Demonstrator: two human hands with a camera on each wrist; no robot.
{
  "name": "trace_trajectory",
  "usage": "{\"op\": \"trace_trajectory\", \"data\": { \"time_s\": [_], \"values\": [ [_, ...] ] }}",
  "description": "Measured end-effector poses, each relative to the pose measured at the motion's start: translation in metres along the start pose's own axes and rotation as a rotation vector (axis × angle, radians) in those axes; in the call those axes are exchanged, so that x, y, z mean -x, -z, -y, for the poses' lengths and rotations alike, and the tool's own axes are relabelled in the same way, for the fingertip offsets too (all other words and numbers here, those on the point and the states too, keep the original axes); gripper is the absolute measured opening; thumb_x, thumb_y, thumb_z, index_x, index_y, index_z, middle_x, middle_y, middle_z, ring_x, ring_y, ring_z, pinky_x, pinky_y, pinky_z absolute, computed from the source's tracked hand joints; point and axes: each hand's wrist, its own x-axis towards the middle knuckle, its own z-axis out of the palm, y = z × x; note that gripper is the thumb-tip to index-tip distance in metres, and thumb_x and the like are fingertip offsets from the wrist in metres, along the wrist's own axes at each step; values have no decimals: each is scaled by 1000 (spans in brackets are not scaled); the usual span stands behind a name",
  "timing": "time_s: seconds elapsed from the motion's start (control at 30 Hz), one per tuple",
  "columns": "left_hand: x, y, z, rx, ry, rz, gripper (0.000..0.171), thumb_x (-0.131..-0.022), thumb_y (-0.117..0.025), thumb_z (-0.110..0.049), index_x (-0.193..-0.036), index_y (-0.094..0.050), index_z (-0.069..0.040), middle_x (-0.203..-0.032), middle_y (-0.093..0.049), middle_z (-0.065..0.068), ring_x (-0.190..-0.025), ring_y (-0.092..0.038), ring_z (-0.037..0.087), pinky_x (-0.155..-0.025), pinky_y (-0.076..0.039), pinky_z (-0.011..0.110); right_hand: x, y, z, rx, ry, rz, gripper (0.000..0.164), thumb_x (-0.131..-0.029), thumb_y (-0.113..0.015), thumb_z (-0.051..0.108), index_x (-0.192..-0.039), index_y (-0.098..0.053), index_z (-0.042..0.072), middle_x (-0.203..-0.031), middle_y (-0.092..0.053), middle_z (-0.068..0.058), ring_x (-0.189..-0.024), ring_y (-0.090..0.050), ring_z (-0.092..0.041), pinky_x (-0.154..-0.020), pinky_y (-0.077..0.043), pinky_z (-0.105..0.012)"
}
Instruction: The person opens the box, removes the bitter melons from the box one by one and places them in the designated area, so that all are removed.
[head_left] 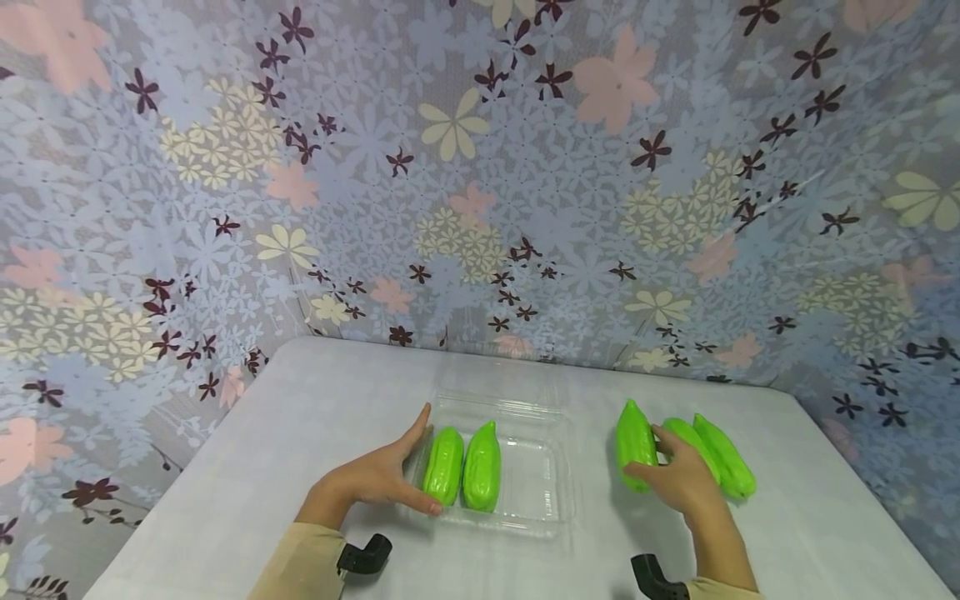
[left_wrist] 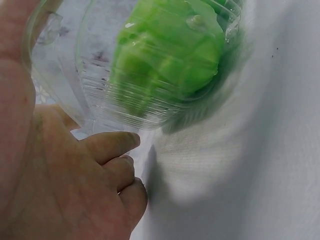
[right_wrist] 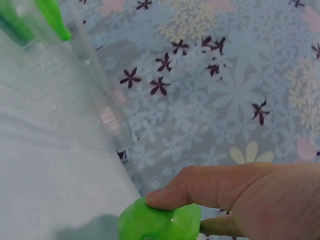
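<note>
A clear plastic container [head_left: 528, 479] stands on the table, two bright green, long vegetable-shaped pieces with pointed tips lying in its left part: a left piece [head_left: 444, 467] and a right piece [head_left: 482, 468]. My left hand [head_left: 382, 477] holds the container by its left side, thumb at the front corner and fingers toward the back. In the left wrist view its ridged wall [left_wrist: 132, 112] shows green through it. To the right of the container, my right hand [head_left: 678, 472] grips another green piece [head_left: 634, 442] between thumb and fingers, pointed end away from me.
Two more green pieces lie side by side beyond my right hand, the outer piece [head_left: 726, 458] tilted. The container's transparent lid [head_left: 498, 406] stands open at the back. A flower-patterned cloth [head_left: 450, 208] rises behind the white table [head_left: 330, 417].
</note>
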Motion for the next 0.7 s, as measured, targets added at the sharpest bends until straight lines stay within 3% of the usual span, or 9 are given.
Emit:
{"op": "trace_trajectory", "data": {
  "time_s": [0.27,0.7],
  "values": [
    [0,0,0,-7,3,-6,142,-66,-94,-43,-162,9,-29,-166,-10,18,-151,-9,40,-116,-15,63,-6,0,-15,-53,-57,-18,95,-89,-75,26,-157,-17,-5,-153,-24,-38,-137,-24,-58,-109,-26,-69],
    [0,-2,1,-4,1,-7,141,-68,-94,-40,-162,10,-30,-166,-10,18,-151,-9,40,-117,-15,63,-11,-4,-22,-9,-89,-40,94,-89,-74,28,-156,-18,-7,-158,-17,-34,-141,-16,-57,-112,-18,-69]
  ]
}}
